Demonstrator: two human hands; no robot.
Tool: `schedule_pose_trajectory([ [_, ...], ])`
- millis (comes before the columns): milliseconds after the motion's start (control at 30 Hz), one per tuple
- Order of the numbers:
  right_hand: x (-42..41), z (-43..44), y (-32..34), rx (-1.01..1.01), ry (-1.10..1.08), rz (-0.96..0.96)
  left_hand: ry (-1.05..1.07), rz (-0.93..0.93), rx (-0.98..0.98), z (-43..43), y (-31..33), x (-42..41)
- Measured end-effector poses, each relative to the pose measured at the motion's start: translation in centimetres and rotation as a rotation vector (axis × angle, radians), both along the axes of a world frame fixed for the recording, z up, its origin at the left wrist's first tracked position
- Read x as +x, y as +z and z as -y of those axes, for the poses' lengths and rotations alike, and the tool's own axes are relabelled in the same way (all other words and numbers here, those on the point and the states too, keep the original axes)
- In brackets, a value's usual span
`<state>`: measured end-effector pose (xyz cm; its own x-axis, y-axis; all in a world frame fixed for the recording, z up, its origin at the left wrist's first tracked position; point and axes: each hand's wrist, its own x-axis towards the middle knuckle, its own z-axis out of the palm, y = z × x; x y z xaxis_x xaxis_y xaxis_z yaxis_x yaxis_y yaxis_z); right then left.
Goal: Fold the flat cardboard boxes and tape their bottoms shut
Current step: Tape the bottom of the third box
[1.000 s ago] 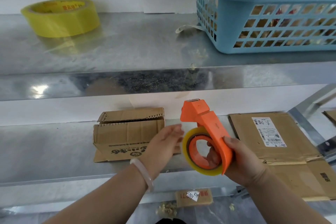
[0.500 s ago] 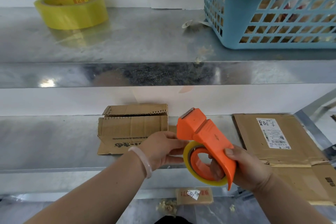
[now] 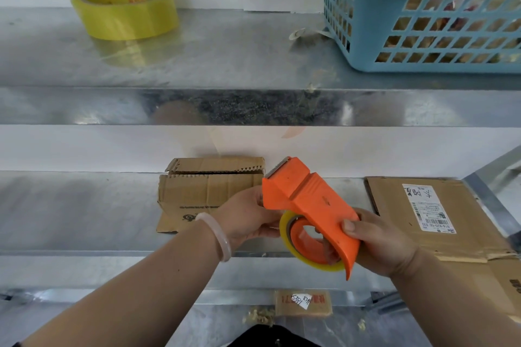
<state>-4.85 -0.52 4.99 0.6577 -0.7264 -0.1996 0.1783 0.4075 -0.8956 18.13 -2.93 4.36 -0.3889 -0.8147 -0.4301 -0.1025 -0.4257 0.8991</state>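
My right hand (image 3: 377,242) grips an orange tape dispenser (image 3: 307,205) loaded with a roll of clear yellowish tape (image 3: 293,245). My left hand (image 3: 248,214), with a pale bangle at the wrist, has its fingers curled against the dispenser's front and the roll's edge. A small flattened cardboard box (image 3: 208,191) lies on the lower metal shelf behind my left hand. A larger flat cardboard box (image 3: 439,217) with a white shipping label lies on the same shelf to the right.
A spare yellow tape roll (image 3: 127,13) sits on the upper metal shelf (image 3: 225,65) at left. A blue plastic basket (image 3: 428,14) with packets stands at upper right. A small labelled parcel (image 3: 303,303) lies on the floor below.
My left hand moved from open beside the dispenser to curled against its front. The dispenser tilted, its cutter end swinging left.
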Motion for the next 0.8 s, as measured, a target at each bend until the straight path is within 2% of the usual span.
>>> schedule_pose_trajectory([
  [167,0.3,0.1,0.4,-0.02,-0.108,-0.085,0.08,-0.019,-0.02,-0.1,-0.4,-0.2],
  [367,-0.6,0.2,0.4,-0.041,-0.168,-0.055,0.122,-0.082,-0.018,-0.1,0.3,-0.6],
  [467,-1.6,0.2,0.7,-0.111,-0.165,-0.184,0.217,-0.042,-0.021,1.0,0.3,0.6],
  [800,-2.7,0.6,3.6,-0.259,-0.037,-0.396,0.059,0.142,-0.16,2.1,1.7,1.9],
])
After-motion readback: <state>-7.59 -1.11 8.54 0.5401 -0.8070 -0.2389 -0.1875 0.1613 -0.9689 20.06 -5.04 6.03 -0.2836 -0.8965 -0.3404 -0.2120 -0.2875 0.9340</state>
